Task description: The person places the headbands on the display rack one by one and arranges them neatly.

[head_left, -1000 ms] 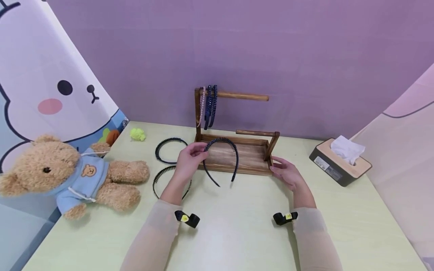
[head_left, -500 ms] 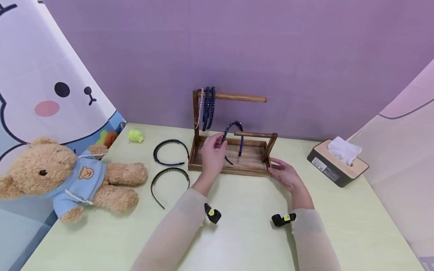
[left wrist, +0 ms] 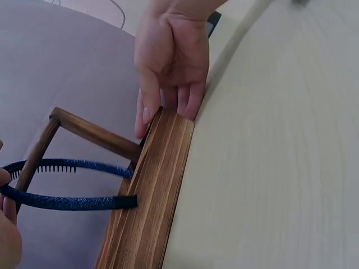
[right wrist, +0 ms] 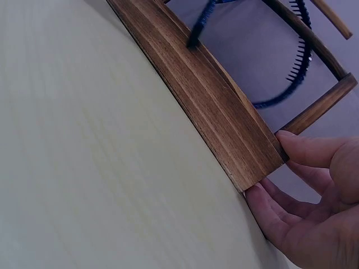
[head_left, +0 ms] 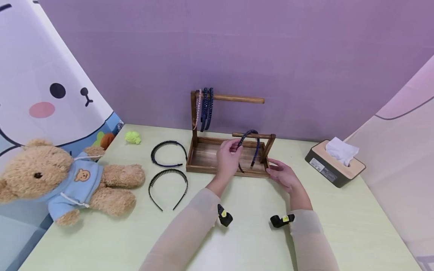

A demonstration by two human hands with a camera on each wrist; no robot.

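Note:
My left hand [head_left: 228, 158] pinches a dark blue toothed headband [head_left: 258, 146] by its left side. The headband's arch is at the short lower bar of a wooden rack [head_left: 204, 153], its two ends hanging over the tray. Whether it rests on the bar cannot be told. My right hand [head_left: 284, 174] grips the right front corner of the rack's tray; in the right wrist view the thumb [right wrist: 308, 150] lies on one side and the fingers on the other. One pink and two dark headbands [head_left: 204, 109] hang at the left end of the tall upper bar.
Two dark toothed headbands lie left of the rack, one behind [head_left: 166, 142] and one in front [head_left: 167, 171]. A teddy bear [head_left: 81, 177] in blue lies farther left, near a small yellow-green object [head_left: 132, 137]. At the right stands a tissue box [head_left: 333, 165].
My left hand has carried the headband right, from in front of the tray to the lower bar. The right hand has kept its grip on the rack's corner.

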